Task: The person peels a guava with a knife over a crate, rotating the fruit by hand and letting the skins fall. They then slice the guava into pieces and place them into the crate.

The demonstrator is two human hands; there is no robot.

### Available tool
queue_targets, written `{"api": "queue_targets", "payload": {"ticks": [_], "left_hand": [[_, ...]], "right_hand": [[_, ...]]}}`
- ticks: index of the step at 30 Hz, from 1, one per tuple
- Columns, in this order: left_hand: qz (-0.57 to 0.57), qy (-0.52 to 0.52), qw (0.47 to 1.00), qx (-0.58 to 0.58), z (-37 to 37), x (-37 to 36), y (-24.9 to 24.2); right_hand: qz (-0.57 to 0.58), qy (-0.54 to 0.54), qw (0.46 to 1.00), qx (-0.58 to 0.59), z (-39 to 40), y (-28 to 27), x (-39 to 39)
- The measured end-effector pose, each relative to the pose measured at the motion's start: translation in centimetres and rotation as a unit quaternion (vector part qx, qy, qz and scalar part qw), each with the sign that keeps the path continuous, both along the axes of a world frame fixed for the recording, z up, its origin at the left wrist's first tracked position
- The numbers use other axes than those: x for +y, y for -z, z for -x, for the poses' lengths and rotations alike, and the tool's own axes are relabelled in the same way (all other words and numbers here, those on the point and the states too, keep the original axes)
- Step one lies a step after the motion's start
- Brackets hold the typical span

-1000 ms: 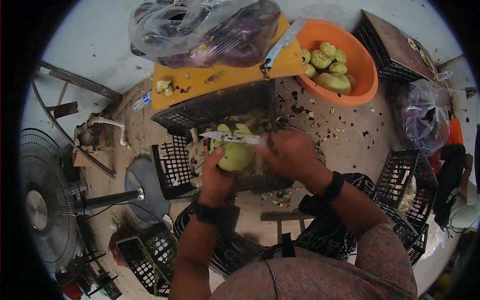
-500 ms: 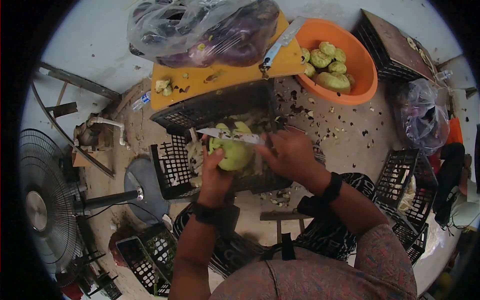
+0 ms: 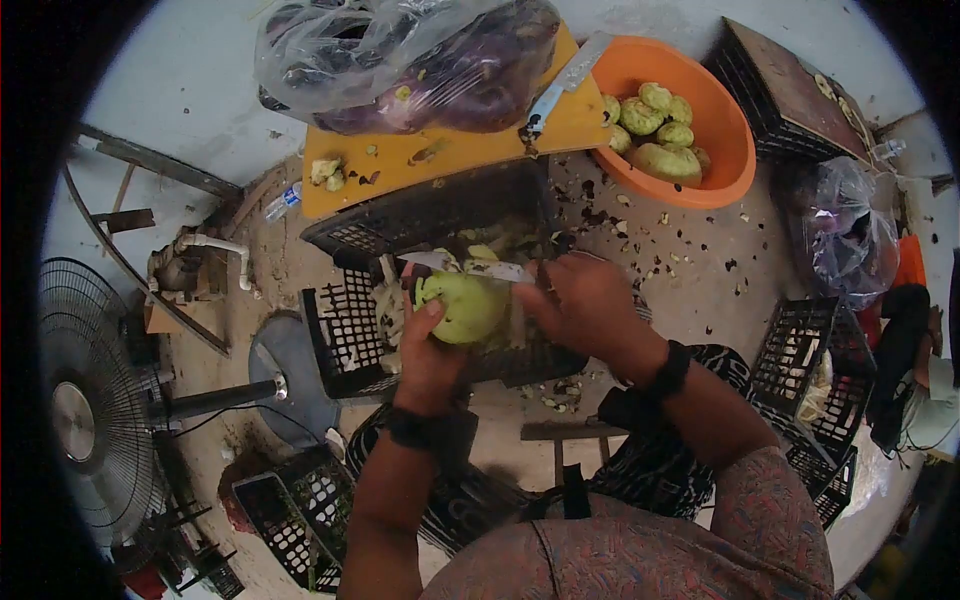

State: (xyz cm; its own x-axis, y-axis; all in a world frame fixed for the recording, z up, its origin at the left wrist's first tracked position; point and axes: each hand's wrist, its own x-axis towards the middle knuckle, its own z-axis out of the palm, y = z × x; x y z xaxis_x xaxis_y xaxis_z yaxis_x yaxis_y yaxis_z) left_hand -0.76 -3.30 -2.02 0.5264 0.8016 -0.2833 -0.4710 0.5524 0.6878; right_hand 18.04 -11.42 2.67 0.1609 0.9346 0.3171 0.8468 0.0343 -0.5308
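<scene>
Knife [image 3: 470, 267] dropped lower against the fruit [image 3: 465, 306] versus a second ago; tip pulled in from far left, blade now riding the top edge. Fruit rolled slightly toward the left thumb.

Left hand [image 3: 430, 355]: fingers curled under and around the fruit, thumb pressed on its near face, cupping from below. Right hand [image 3: 580, 305]: fingers closed tight round the knife handle, handle itself hidden in the fist. Blade flat, pointing left across the fruit's top.

Fruit at frame centre, held in the air above the black crate [image 3: 345, 330], touching both the left palm and the blade.

For a clean peel, probably:
- Keep blade shallow, nearly flat to the skin; thin strips only.
- Keep left thumb below the cut line, out of the blade path.
- Turn fruit with the left fingers, not the knife.
- Stay over the crate so peel drops in.

Risk: wet skin, possible slip toward the thumb.

Further out: orange board [image 3: 440, 150] at upper centre, bag of eggplants [image 3: 400, 60] on it, second knife [image 3: 560, 90] lying across its right edge. Orange basin [image 3: 700, 125] upper right with green fruit inside. Peel scraps on the floor between basin and crate. Fan [image 3: 90, 410] at left. More crates [image 3: 800, 350] right and lower left.
</scene>
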Motion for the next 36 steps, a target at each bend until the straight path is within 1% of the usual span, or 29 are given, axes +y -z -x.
{"api": "queue_targets", "payload": {"ticks": [2,5,7,9,14,16,19,22,24,28,32,34,35,36], "left_hand": [[0.001,-0.010,1.000,-0.001,0.0,0.1,-0.1],[0.004,0.006,1.000,-0.011,0.4,0.3,0.6],[-0.050,0.054,0.997,-0.015,0.5,0.3,0.8],[-0.040,0.054,0.998,-0.015,0.3,0.1,0.5],[-0.017,0.040,0.999,-0.002,0.2,-0.2,-0.6],[-0.048,0.065,0.997,-0.010,0.4,0.0,-0.3],[-0.029,0.076,0.996,-0.028,0.5,0.1,-0.1],[-0.049,0.060,0.997,-0.026,0.6,0.1,-0.9],[-0.048,0.055,0.997,-0.020,1.0,0.1,-0.9],[-0.065,0.029,0.997,-0.008,1.3,-0.1,-2.0],[-0.088,0.018,0.996,-0.012,1.9,0.3,-1.5],[-0.119,0.012,0.993,0.016,2.4,0.5,-1.1],[-0.119,0.012,0.993,0.016,2.5,0.5,-1.0],[-0.136,0.027,0.989,0.050,2.6,0.4,-0.9]], "right_hand": [[0.000,0.003,1.000,-0.007,-0.2,0.7,-0.1],[-0.009,0.009,1.000,-0.008,-0.2,0.8,0.0],[-0.017,0.013,1.000,-0.003,-0.1,0.3,0.1],[0.010,-0.003,1.000,0.008,-0.2,-0.2,0.3],[-0.005,-0.010,1.000,0.006,-0.1,0.3,0.8],[-0.014,-0.013,1.000,0.007,0.1,0.3,1.1],[-0.014,-0.016,1.000,0.018,0.3,0.5,1.5],[-0.017,-0.035,0.998,0.040,0.6,0.3,1.9],[-0.004,-0.021,1.000,0.013,1.0,0.4,2.2],[-0.005,-0.022,1.000,0.011,1.8,1.0,2.9],[0.000,-0.038,0.999,0.030,2.4,1.5,3.7],[0.011,-0.041,0.999,0.033,2.7,1.8,4.4],[0.034,-0.018,0.998,0.041,2.9,2.2,4.8],[0.057,0.006,0.997,0.048,3.1,2.3,5.0]]}}
